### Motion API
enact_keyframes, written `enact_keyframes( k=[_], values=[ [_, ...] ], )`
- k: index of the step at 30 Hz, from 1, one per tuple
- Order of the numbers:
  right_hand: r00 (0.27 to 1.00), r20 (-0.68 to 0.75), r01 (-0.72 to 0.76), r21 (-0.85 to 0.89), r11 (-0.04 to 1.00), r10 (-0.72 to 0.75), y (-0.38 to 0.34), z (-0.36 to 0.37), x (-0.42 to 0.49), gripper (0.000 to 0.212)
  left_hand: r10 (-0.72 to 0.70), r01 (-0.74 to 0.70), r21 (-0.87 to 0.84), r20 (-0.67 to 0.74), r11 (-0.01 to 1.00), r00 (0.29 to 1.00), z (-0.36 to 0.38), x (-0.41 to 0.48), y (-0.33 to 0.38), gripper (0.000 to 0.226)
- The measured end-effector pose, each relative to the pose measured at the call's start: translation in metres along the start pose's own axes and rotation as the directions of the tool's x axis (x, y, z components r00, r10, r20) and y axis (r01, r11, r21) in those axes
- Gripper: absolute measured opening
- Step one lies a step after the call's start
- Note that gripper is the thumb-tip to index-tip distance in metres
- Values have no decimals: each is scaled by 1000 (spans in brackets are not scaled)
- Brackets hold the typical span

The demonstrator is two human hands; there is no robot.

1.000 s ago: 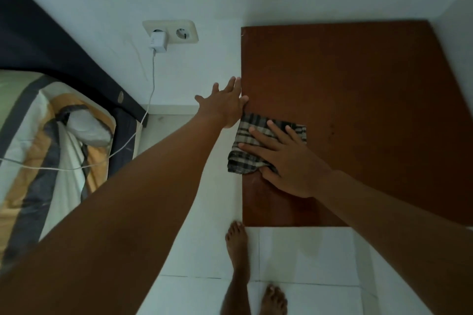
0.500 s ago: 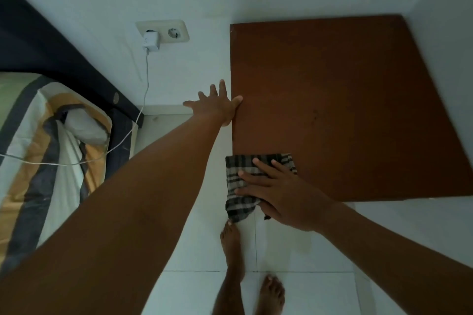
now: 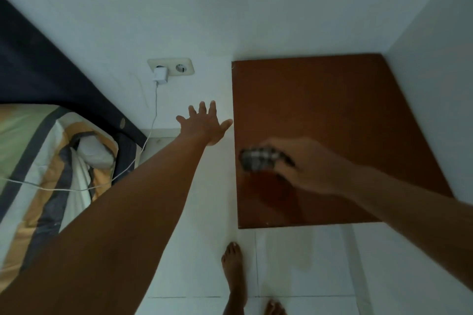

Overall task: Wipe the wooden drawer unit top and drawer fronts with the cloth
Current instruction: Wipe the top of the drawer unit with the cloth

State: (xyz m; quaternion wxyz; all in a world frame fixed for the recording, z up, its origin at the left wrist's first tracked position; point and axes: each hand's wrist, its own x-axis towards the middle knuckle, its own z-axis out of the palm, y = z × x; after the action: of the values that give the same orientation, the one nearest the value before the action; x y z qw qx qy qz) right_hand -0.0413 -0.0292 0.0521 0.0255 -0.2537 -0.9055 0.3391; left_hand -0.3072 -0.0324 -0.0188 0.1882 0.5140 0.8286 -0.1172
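Note:
The brown wooden drawer unit top (image 3: pixel 337 115) fills the right middle of the view, seen from above; its drawer fronts are hidden. My right hand (image 3: pixel 312 163) is blurred with motion over the top's left part, holding the bunched checked cloth (image 3: pixel 258 158). Whether the cloth touches the wood I cannot tell. My left hand (image 3: pixel 204 125) is spread with fingers apart, its thumb touching the unit's left edge, holding nothing.
A wall socket (image 3: pixel 171 67) with a white charger (image 3: pixel 160 76) and trailing cable is on the wall to the left. A bed with a striped cover (image 3: pixel 43 161) lies at far left. My bare feet (image 3: pixel 234 268) stand on white floor tiles. White walls enclose the unit's back and right.
My right hand lifted the cloth from the front-left corner and swept it back over the top, bunching it up. The camera view shifted so the unit appears lower. My left hand stayed at the edge.

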Motion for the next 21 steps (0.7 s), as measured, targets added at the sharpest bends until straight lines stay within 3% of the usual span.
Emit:
enact_keyframes(
  k=[4, 7, 15, 18, 21],
  values=[
    [974, -223, -67, -97, 993, 44, 32, -42, 90, 37, 59, -59, -5, 1, 998, 998, -2, 11, 3, 88],
    [950, -305, -145, -233, 962, 69, 57, -50, 149, 47, 106, -106, -18, 12, 994, 994, 3, 15, 7, 93],
    [937, -322, -236, -297, 925, 136, 112, -24, 278, 53, 126, -120, -48, 130, 992, 984, 24, 70, 2, 118],
    [968, -218, -199, -358, 912, 126, 132, -8, 305, 54, 111, -91, -102, 218, 991, 970, 31, 79, -1, 123],
    [966, -146, -256, -406, 877, 215, 143, 8, 319, 53, 119, -79, -159, 261, 984, 958, 36, 81, -3, 124]
  ],
)
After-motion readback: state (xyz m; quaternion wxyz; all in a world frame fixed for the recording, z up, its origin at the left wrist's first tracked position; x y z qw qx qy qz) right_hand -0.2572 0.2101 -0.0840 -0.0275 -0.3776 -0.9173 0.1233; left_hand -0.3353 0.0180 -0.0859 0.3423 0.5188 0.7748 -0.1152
